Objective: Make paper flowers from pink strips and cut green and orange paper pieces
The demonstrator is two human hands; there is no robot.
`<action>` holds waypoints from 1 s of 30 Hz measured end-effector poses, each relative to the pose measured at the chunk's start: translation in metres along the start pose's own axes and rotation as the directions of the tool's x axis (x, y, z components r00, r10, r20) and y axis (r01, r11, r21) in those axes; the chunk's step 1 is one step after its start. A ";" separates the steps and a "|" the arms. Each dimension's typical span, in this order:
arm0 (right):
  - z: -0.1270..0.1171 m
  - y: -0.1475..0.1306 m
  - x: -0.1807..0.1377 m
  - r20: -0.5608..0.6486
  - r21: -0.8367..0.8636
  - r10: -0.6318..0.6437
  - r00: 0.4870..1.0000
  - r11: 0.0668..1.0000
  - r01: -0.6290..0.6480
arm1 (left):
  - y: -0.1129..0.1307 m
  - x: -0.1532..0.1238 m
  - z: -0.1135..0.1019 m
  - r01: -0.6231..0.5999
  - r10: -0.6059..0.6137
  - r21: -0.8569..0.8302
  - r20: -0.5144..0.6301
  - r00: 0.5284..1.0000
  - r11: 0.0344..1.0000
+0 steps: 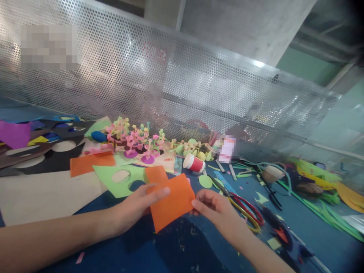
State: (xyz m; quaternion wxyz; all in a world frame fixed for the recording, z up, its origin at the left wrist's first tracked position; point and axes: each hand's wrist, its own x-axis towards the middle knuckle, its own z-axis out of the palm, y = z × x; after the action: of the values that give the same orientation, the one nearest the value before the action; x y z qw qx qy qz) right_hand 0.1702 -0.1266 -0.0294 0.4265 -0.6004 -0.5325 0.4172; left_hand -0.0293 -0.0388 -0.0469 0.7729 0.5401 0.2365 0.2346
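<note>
A folded sheet of orange paper (174,203) is held up over the blue tabletop, tilted, with a second orange flap showing behind its upper left. My left hand (142,201) grips its left side, the thumb lying across the front and the other fingers hidden behind. At the right edge, my right hand (212,206) pinches the paper between thumb and fingers. Just behind the left hand lies a light green sheet (105,176) with round holes cut in it. Scissors (241,204) with red and yellow handles rest beyond the right hand.
Paper flowers (136,138) on purple bases stand at the back, near a tipped red and white paper cup (195,163). White paper (48,195) and black cut sheets (57,159) cover the left. Green strips (321,212) and scraps lie right. A perforated metal screen (182,79) rises behind.
</note>
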 end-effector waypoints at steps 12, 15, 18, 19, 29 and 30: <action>-0.009 -0.046 0.003 0.221 -0.152 0.113 0.969 0.985 -0.080 | 0.056 0.025 0.013 -0.418 0.212 0.679 0.368 0.905 0.604; -0.010 -0.049 0.013 0.220 -0.196 0.068 0.973 0.980 -0.024 | 0.052 0.033 0.009 -0.377 0.177 0.679 0.347 0.921 0.630; -0.010 -0.048 0.020 0.241 -0.248 0.035 0.970 0.968 0.026 | 0.050 0.035 0.004 -0.350 0.151 0.662 0.339 0.929 0.663; -0.010 -0.048 0.021 0.245 -0.270 0.027 0.969 0.962 0.042 | 0.050 0.035 0.003 -0.349 0.147 0.666 0.341 0.929 0.659; 0.000 -0.052 0.026 0.116 -0.239 -0.112 0.987 0.961 0.137 | 0.058 0.041 -0.006 -0.348 0.230 0.708 0.261 0.937 0.614; 0.000 -0.053 0.026 0.111 -0.238 -0.115 0.987 0.961 0.139 | 0.058 0.042 -0.006 -0.353 0.250 0.700 0.251 0.935 0.621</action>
State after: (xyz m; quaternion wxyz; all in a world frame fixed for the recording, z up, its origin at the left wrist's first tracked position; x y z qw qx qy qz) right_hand 0.1578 -0.0967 0.0205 0.3490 -0.5921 -0.6374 0.3485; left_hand -0.0067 0.0091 0.0018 0.4528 0.8504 0.1660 0.2104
